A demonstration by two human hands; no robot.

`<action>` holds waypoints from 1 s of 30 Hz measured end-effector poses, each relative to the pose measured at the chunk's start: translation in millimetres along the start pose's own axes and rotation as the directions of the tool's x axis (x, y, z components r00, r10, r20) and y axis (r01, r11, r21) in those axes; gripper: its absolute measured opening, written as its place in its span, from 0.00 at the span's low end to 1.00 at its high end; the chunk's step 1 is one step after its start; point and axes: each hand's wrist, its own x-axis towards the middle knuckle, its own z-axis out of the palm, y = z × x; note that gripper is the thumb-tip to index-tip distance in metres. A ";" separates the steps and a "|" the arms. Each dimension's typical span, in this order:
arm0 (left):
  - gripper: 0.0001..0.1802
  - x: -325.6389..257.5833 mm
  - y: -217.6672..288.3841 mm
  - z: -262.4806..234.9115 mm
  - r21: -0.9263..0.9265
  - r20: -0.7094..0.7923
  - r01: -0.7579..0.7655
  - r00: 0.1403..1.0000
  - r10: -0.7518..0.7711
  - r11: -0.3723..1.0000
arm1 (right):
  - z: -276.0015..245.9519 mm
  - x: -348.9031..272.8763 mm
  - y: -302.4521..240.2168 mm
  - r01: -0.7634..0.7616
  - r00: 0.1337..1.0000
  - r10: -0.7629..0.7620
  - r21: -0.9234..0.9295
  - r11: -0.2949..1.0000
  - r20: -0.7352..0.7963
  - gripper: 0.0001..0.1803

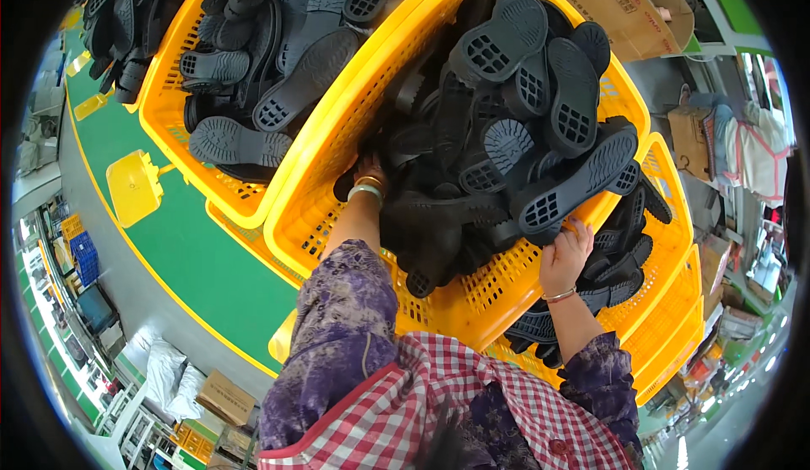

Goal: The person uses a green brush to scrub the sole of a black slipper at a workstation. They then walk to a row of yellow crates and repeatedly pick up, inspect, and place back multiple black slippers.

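Observation:
A large yellow plastic basket [291,238] stands tilted in front of me, heaped with black shoe soles [574,90] that have grid-patterned heels and ridged treads. Inside its left part, my left hand [369,172] reaches down among the dark soles. Its fingers are mostly lost in shadow, so what they hold is hidden. My right hand [569,255] is closed over the basket's near right rim, its fingers bent at the edge. Just beside those fingers lies the end of a long sole [582,175] on top of the heap.
Another yellow basket of soles [240,145] adjoins on the left. Stacked yellow baskets [666,301] with more soles stand to the right. Beyond are a cardboard box [624,6], a green floor lane [198,259] with a yellow border and a yellow plastic piece [135,187].

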 end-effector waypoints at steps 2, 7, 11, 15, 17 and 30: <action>0.37 1.4 7.8 -1.0 -0.036 0.087 0.057 0.995 -0.054 0.998 | 1.6 -1.4 0.4 -0.010 1.000 0.010 -0.015 1.000 0.001 0.05; 0.39 9.6 -7.0 -4.4 0.063 0.010 -0.132 0.991 0.132 0.989 | -1.8 0.9 -4.3 -0.011 1.000 0.011 0.006 1.000 -0.012 0.04; 0.33 11.4 -52.2 21.9 0.161 -0.201 -0.374 0.894 0.401 0.914 | -1.7 1.6 0.8 0.037 0.999 -0.037 -0.015 0.999 0.015 0.06; 0.25 -61.4 -1.1 -111.2 0.295 0.320 -0.348 0.913 0.252 0.890 | 1.7 -6.5 5.6 -0.014 1.000 0.014 -0.016 1.000 -0.006 0.06; 0.24 -98.2 6.9 -170.5 -0.034 0.389 -0.046 0.920 0.055 0.998 | 1.8 -6.5 5.1 -0.003 0.998 0.003 0.005 1.000 -0.058 0.06; 0.24 -235.9 -9.3 -272.1 -0.906 0.418 0.418 0.851 0.318 0.072 | 2.7 -5.5 2.6 -0.011 0.993 0.020 0.075 0.997 -0.118 0.06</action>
